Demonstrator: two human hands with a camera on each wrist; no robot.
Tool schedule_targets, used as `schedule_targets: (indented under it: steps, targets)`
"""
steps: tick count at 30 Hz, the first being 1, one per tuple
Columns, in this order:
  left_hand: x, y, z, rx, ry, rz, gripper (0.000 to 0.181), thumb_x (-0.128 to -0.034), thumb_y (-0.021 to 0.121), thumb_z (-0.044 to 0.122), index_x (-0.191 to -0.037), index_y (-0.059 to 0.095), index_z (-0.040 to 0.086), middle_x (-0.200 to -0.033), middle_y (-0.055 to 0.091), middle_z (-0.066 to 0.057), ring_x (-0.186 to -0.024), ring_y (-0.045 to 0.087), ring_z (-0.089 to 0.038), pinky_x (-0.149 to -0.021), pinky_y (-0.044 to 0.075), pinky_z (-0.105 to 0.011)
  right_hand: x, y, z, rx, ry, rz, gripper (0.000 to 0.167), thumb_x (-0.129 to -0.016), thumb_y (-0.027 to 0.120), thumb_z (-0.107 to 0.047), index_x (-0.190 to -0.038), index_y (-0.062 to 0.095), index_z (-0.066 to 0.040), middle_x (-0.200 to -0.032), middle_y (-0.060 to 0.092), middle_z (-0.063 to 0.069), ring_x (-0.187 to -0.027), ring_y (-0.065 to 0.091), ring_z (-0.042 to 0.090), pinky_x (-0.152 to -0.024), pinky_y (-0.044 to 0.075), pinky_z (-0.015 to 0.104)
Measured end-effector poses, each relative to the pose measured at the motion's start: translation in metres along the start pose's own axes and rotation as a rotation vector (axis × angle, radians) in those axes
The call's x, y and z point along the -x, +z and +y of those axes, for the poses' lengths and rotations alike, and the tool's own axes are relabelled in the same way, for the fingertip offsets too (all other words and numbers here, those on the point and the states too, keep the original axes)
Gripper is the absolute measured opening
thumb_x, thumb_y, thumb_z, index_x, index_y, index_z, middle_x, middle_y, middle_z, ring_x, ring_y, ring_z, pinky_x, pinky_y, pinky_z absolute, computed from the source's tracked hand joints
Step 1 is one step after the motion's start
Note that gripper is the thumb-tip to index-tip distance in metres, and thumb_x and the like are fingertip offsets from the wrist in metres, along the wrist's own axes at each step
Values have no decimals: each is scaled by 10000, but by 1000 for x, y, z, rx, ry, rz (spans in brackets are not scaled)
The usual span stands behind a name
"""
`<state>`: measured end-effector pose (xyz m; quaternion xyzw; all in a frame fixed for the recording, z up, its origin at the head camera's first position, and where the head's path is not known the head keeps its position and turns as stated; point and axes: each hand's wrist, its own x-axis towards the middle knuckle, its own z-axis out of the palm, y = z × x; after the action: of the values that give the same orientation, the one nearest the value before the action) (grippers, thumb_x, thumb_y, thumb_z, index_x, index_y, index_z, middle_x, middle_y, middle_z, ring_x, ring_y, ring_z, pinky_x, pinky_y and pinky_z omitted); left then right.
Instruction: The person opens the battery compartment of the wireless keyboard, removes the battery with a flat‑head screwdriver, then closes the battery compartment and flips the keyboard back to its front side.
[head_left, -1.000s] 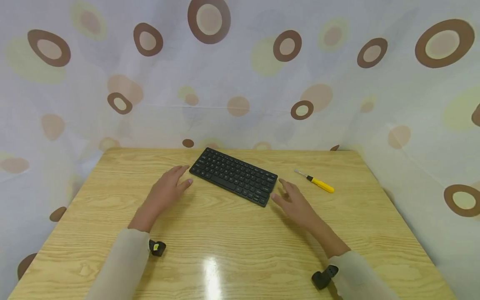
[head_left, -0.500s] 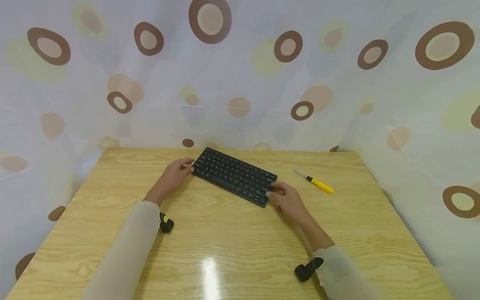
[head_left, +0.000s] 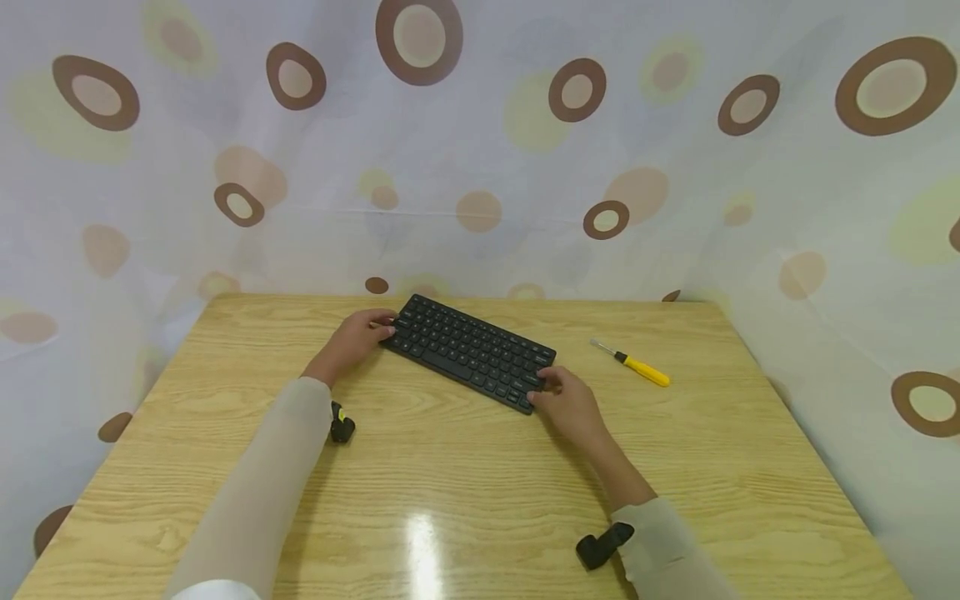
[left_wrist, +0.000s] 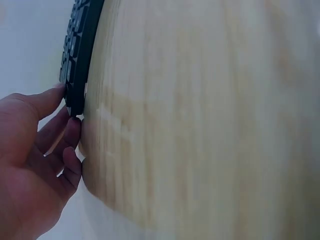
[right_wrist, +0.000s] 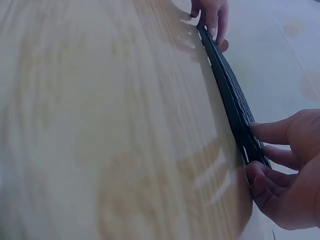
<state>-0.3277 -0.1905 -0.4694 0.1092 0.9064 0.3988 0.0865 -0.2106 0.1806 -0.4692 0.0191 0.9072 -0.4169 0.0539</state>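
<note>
A black compact keyboard [head_left: 467, 353] lies slantwise on the wooden table, its left end farther back. My left hand [head_left: 352, 340] pinches that left end. In the left wrist view the thumb of the left hand [left_wrist: 30, 150] lies on the keyboard's [left_wrist: 77, 55] top and the fingers curl at its lower edge. At the opposite end my right hand [head_left: 573, 410] grips the right short side, thumb over the keys. From the right wrist view, the right hand's [right_wrist: 292, 170] fingertips reach around the keyboard's [right_wrist: 227, 95] edge, partly hidden by it.
A screwdriver [head_left: 641, 370] with a yellow handle lies on the table [head_left: 450, 475] right of the keyboard. Behind the table hangs a white curtain [head_left: 480, 158] with brown and beige circles, which also runs along both sides.
Both hands have moved inward from beside the keyboard and taken hold of its two ends. The keyboard and the screwdriver stay in place.
</note>
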Motion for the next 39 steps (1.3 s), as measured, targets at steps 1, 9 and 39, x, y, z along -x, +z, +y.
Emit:
schedule_targets:
  steps: [1,9,39]
  targets:
    - [-1,0,-1,-6,8,-2,415,-1075,510,226,-1466,519,87,-1408,560,-190,-1310,529,-374,-1115,390,-544,0,0,-1,4,0,2,455,-966,688,-229,-1376,565,-74,-1302,607,147,-1129,574,290,-965,476,464]
    - [-9,-2,-4,-14,23,-2,384,-1064,534,224,-1422,559,87,-1372,585,-193,-1272,552,-372,-1090,413,-540,3,2,-2,23,-8,12,498,-939,723,-239,-1374,548,-71,-1134,617,100,-969,553,234,-814,451,355]
    - [36,0,13,-48,-62,-45,324,-1035,574,153,-1329,614,22,-1240,643,-214,-1029,636,-266,-827,534,-359,-1,-16,3,72,-30,-51,422,-966,681,-182,-1343,571,-29,-1170,607,142,-954,602,224,-773,484,332]
